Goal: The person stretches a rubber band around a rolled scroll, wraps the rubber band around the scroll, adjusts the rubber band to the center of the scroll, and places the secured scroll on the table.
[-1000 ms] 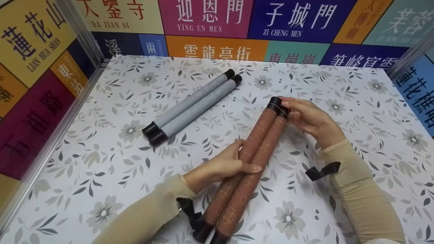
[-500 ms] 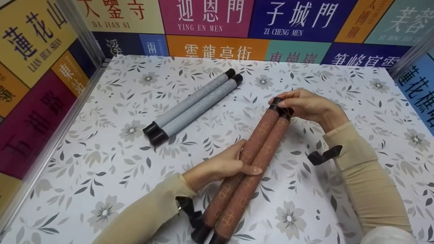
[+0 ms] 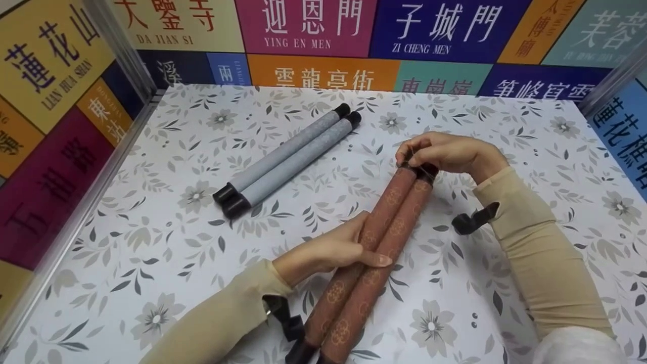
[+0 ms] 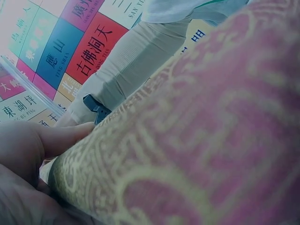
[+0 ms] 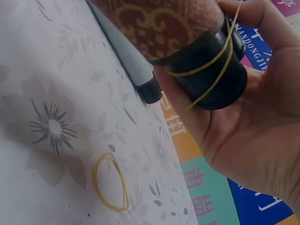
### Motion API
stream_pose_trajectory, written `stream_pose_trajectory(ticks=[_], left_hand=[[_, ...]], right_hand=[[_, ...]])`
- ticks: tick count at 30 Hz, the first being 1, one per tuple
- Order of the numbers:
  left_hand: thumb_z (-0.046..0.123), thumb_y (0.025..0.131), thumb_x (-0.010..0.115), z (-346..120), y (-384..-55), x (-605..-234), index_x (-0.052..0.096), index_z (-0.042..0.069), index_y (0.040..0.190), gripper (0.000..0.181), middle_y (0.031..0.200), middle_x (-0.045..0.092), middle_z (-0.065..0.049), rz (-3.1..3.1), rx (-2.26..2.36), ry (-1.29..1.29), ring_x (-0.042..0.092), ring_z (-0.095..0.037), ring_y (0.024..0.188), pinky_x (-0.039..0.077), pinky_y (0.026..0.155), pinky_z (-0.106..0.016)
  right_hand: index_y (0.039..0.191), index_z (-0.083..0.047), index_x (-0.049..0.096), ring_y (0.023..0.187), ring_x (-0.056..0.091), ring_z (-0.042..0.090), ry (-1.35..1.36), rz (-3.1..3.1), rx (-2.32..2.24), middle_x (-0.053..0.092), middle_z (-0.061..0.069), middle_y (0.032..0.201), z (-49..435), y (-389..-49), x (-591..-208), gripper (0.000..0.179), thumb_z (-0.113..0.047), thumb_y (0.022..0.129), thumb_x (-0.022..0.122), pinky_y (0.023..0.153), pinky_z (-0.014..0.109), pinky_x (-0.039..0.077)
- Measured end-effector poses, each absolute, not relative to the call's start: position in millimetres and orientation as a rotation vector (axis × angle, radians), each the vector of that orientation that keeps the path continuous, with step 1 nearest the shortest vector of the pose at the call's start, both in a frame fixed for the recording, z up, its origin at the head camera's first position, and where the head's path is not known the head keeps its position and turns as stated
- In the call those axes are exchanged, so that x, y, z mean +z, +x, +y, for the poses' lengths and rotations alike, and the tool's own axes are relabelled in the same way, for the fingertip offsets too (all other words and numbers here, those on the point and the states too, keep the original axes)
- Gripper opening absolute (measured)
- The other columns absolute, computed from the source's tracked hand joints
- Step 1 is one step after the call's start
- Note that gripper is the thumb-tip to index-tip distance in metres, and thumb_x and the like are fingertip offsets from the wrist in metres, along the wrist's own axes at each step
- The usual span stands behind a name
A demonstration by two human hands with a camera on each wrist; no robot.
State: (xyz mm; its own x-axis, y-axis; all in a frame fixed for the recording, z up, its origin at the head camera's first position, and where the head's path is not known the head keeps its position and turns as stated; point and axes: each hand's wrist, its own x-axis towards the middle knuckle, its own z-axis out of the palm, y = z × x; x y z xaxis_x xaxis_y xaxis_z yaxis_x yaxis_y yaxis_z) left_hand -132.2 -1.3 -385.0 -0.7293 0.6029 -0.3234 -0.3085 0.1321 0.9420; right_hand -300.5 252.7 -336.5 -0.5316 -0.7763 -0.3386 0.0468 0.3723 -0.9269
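Observation:
A brown-red patterned scroll (image 3: 389, 227), rolled into two side-by-side rolls with black ends, slants up from the lower middle of the head view. My left hand (image 3: 336, 247) grips it near the middle, thumb laid across both rolls; in the left wrist view its patterned surface (image 4: 187, 154) fills much of the picture. At the far black end (image 5: 211, 72), a thin yellow rubber band (image 5: 199, 69) runs round the rolls in the right wrist view. My right hand (image 3: 450, 151) pinches that band and stretches it, its fingers bent over the tip.
A grey-blue scroll (image 3: 298, 156) of two rolls with black ends lies behind, left of centre, on the floral tabletop (image 3: 202, 283). Another yellow rubber band (image 5: 111, 183) shows on the table in the right wrist view. Colourful lettered panels (image 3: 313, 30) border the table.
My right hand has moved from the side of the scroll's far end to over its tip, drawing the rubber band toward the left roll's end. My left hand keeps its grip.

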Motion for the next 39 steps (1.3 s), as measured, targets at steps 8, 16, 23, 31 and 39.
stream_pose_trajectory(ticks=[8, 16, 23, 31, 39], left_hand=[[-0.003, 0.077, 0.078, -0.5, -128.4, -384.1, 0.044, 0.008, 0.124, 0.06, 0.107, 0.058, -0.009, 1.724, 1.652, 0.293, 0.064, -0.02, 0.096, 0.058, 0.089, -0.035], [-0.001, 0.076, 0.079, -0.7, -128.5, -385.5, 0.046, 0.008, 0.124, 0.059, 0.106, 0.058, -0.008, 1.742, 1.622, 0.323, 0.063, -0.019, 0.096, 0.058, 0.088, -0.036], [-0.001, 0.076, 0.08, -1.3, -129.3, -388.3, 0.045, 0.009, 0.124, 0.06, 0.107, 0.059, -0.007, 1.734, 1.616, 0.36, 0.063, -0.017, 0.096, 0.057, 0.088, -0.033], [0.001, 0.076, 0.08, -1.3, -129.7, -388.7, 0.044, 0.008, 0.126, 0.062, 0.109, 0.058, -0.008, 1.752, 1.596, 0.372, 0.062, -0.018, 0.098, 0.056, 0.091, -0.034], [0.002, 0.076, 0.081, -1.3, -130.3, -387.8, 0.044, 0.01, 0.126, 0.063, 0.112, 0.058, -0.009, 1.742, 1.563, 0.424, 0.063, -0.018, 0.1, 0.057, 0.091, -0.032]], right_hand=[[0.097, -0.014, 0.066, 0.078, 0.054, 0.005, -0.664, 1.724, -1.125, 0.063, -0.008, 0.089, 248.6, -305.0, -334.6, 0.025, -0.001, 0.094, 0.045, 0.07, 0.019, 0.048], [0.098, -0.014, 0.068, 0.078, 0.055, 0.004, -0.609, 1.694, -1.018, 0.064, -0.01, 0.087, 251.6, -310.1, -329.9, 0.023, -0.005, 0.095, 0.047, 0.071, 0.019, 0.049], [0.108, -0.012, 0.066, 0.085, 0.059, 0.004, -0.623, 1.56, -0.972, 0.066, -0.009, 0.094, 255.6, -314.1, -330.5, 0.024, -0.007, 0.1, 0.044, 0.078, 0.02, 0.051], [0.129, -0.005, 0.061, 0.1, 0.065, 0.007, -0.635, 1.44, -0.973, 0.071, -0.003, 0.113, 257.3, -314.7, -331.8, 0.034, -0.007, 0.101, 0.04, 0.089, 0.023, 0.054], [0.112, -0.016, 0.075, 0.091, 0.066, 0.003, -0.593, 1.425, -0.959, 0.075, -0.008, 0.102, 257.7, -315.3, -329.5, 0.039, -0.001, 0.098, 0.042, 0.083, 0.019, 0.054]])
